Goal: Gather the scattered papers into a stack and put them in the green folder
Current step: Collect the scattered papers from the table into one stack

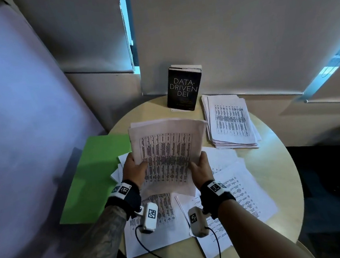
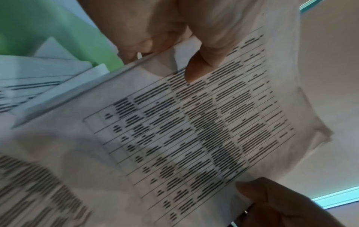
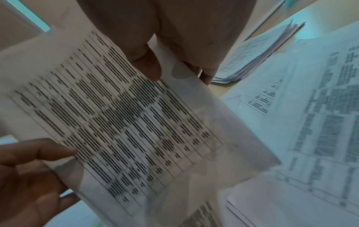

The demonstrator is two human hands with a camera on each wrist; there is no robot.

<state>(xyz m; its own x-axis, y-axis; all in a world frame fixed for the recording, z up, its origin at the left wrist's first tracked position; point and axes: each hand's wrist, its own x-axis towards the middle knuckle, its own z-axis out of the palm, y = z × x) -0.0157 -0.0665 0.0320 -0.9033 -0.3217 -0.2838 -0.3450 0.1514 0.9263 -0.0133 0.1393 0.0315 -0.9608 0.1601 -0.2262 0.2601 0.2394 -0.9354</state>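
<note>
Now, held sheets: a small bundle of printed sheets (image 1: 167, 154) is lifted above the round table (image 1: 273, 160), tilted with its far edge raised and curling; the top page shows a ruled table of dark text.
Left hand: the left hand (image 1: 134, 169) grips the bundle's left edge, thumb (image 2: 196, 69) lying on the printed face and fingers curled behind.
Right hand: the right hand (image 1: 200, 170) grips the right edge the same way, thumb (image 3: 149, 67) on top, fingers underneath.
Loose papers: more printed papers (image 1: 234, 187) lie scattered and overlapping on the near half of the table, under and to the right of the hands; some reach the near edge.
Green folder: the green folder (image 1: 92, 175) lies flat at the table's left side, partly overhanging the rim, with the corners of a few loose sheets resting on its right edge.
Far stack: a thicker stack of paper (image 1: 230, 120) sits at the far right of the table, well apart from the folder.
Book: a black book (image 1: 183, 88) stands upright at the far edge, leaning against the wall, just left of that stack.
</note>
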